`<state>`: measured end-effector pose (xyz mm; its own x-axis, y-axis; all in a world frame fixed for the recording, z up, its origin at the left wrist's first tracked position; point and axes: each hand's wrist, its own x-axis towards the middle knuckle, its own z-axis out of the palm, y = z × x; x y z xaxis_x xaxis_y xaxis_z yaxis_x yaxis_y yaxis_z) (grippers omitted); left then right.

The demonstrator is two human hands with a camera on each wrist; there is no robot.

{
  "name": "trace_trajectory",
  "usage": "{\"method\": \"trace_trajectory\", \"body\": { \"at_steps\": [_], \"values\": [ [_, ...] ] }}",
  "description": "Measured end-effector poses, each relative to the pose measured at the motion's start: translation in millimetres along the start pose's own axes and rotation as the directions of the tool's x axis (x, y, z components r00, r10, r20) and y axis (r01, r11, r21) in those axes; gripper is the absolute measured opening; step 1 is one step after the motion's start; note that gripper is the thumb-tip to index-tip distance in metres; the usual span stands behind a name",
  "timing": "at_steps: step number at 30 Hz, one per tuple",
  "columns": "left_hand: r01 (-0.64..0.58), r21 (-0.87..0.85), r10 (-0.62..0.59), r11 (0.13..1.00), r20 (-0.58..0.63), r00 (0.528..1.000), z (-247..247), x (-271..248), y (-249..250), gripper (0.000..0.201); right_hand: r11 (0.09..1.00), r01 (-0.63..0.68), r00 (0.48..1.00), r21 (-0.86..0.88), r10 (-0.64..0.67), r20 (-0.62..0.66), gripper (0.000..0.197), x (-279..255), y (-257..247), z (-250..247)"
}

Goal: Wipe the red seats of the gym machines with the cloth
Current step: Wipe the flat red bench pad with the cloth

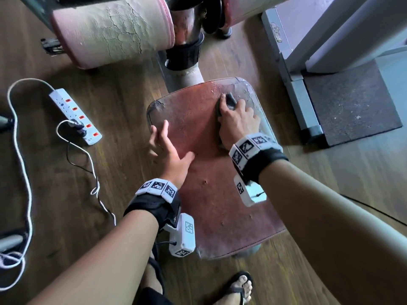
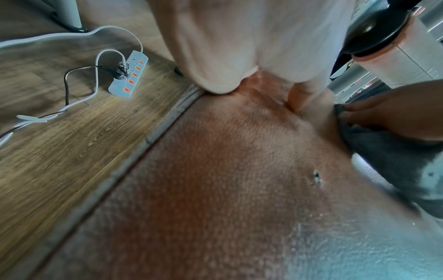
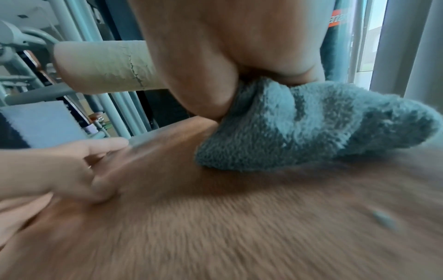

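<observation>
One red seat bears two hands: right hand clutching one cloth, left hand spread flat.

Gym room — worn red seat, cracked roller pad, grey machine frames, wood-look floor

The red seat is seen from above by the head camera, angled steeply down. It is skimmed at close range by both wrist cameras, facing forward; the power strip is shared by head and left-wrist views.
</observation>
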<state>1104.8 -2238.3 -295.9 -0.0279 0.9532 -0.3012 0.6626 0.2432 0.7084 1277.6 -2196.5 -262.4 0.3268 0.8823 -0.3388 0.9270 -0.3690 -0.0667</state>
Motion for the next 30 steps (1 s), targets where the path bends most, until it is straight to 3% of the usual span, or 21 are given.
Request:
{"method": "trace_trajectory", "body": {
  "at_steps": [7, 14, 17, 23, 30],
  "values": [
    [-0.023, -0.002, 0.023, 1.000, 0.003, 1.000, -0.7, 0.4, -4.7, 0.099, 0.994, -0.075, 0.996, 0.073, 0.078, -0.038, 0.051, 54.7, -29.9, -7.6],
    [-0.021, -0.019, 0.021, 1.000, 0.006, 1.000, 0.0, 0.5, -1.4, 0.099, 0.981, 0.196, 0.973, -0.006, -0.195, -0.123, 0.051, 10.6, -7.5, -6.3],
    [-0.018, -0.020, 0.017, 1.000, -0.003, 1.000, -0.1, 0.1, 1.0, 0.098, 0.969, 0.243, 0.963, -0.039, -0.246, -0.112, 0.053, -31.0, 7.6, 6.7],
    [-0.008, -0.004, 0.008, 1.000, 0.009, 1.000, -1.1, -0.3, -1.9, 0.100, 0.993, 0.105, 0.989, -0.046, -0.109, -0.103, 0.052, -112.0, 66.5, 28.8],
    [-0.027, -0.010, 0.027, 1.000, -0.003, 1.000, 1.6, 0.5, -3.2, 0.100, 1.000, -0.023, 1.000, 0.000, 0.023, -0.016, 0.056, -86.2, 55.0, 18.0]
  ]
}}
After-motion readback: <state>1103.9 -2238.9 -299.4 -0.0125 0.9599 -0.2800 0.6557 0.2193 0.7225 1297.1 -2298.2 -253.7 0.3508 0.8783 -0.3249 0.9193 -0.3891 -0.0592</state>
